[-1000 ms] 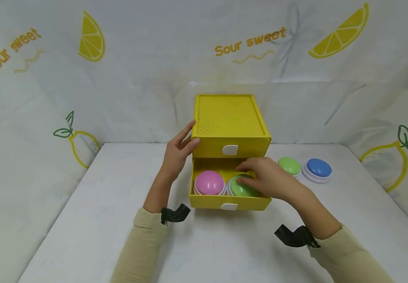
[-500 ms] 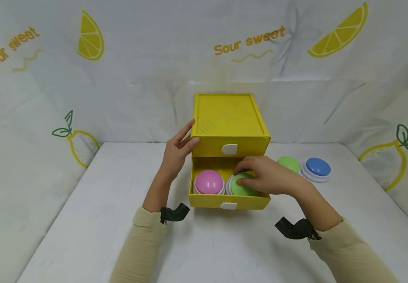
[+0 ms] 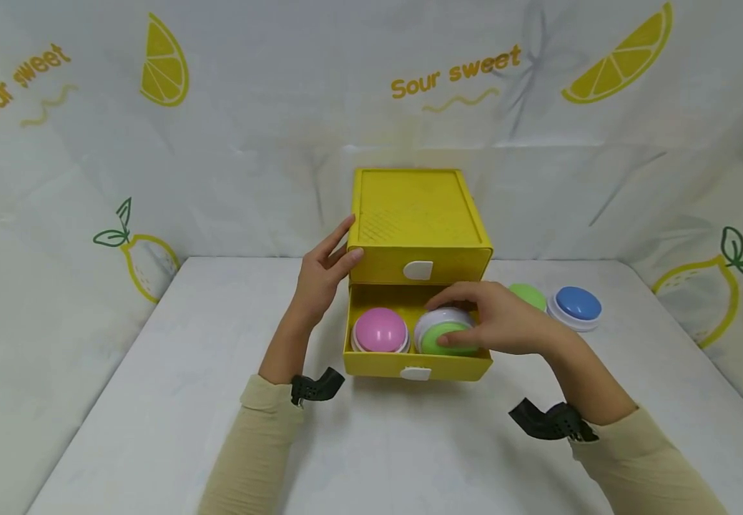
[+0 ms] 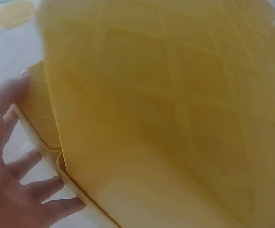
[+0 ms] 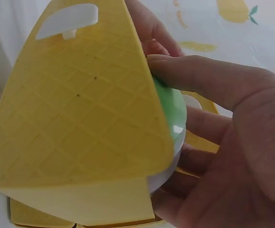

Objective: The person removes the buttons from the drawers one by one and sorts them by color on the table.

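right now the right hand (image 3: 506, 325) has its fingers and thumb curled round the green button (image 3: 448, 336), which sits tipped up in the right half of the open lower drawer (image 3: 410, 365), its white base showing toward the back and its green dome turned toward the drawer's front wall. in the right wrist view the thumb lies along the dome's edge and the other fingers cup the white base from behind, so the grip is a full hold, not a mere touch. the button is just inside the drawer's front wall, touching or nearly touching it, with the pink button (image 3: 380, 330) flat beside it on the left. the relation that matters: the green button lies directly under the right hand, between the front wall and the cabinet's mouth, so the free way out is upward and toward the person. the left hand (image 3: 322, 275) is spread with straight fingers against the left side of the yellow drawer cabinet (image 3: 416, 214), bracing it, and holds nothing. another green button (image 3: 528, 295) and a blue button (image 3: 577, 306) stand on the white table (image 3: 171, 400) to the cabinet's right, well apart from the drawer
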`<state>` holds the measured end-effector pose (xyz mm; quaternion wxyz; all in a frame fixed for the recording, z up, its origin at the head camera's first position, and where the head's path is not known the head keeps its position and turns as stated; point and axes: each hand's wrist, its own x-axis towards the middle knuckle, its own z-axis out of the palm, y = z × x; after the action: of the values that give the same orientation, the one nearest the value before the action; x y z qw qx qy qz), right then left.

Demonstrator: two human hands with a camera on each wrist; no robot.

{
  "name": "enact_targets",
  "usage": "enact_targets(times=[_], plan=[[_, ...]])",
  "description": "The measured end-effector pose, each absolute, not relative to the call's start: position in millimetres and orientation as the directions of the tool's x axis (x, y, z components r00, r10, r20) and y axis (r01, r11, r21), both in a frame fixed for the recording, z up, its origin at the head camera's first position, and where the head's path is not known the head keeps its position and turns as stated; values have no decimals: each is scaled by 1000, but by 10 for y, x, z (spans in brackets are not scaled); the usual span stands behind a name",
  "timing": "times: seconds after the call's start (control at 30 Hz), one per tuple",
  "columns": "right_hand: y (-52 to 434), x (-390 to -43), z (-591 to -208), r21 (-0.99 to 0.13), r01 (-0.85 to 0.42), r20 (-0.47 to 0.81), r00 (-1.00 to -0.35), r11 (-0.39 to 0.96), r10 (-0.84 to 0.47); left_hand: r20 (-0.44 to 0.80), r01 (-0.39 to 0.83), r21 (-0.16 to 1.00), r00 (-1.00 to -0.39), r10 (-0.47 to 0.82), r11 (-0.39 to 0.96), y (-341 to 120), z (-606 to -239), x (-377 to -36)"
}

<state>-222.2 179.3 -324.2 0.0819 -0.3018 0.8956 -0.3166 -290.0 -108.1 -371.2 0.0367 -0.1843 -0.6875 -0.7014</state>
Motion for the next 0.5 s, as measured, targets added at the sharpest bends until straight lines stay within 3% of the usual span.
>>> enact_targets(times=[0.27, 0.5], plan=[[1800, -2234, -3241, -619, -497, 3, -776, 608, -631, 302, 299, 953, -932, 199, -49, -1100, -3726, -2906], [1882, -2200, -3311, -711, -422, 107, -856, 563, -507, 303, 298, 953, -932, 201, -54, -1089, -3721, -2912]])
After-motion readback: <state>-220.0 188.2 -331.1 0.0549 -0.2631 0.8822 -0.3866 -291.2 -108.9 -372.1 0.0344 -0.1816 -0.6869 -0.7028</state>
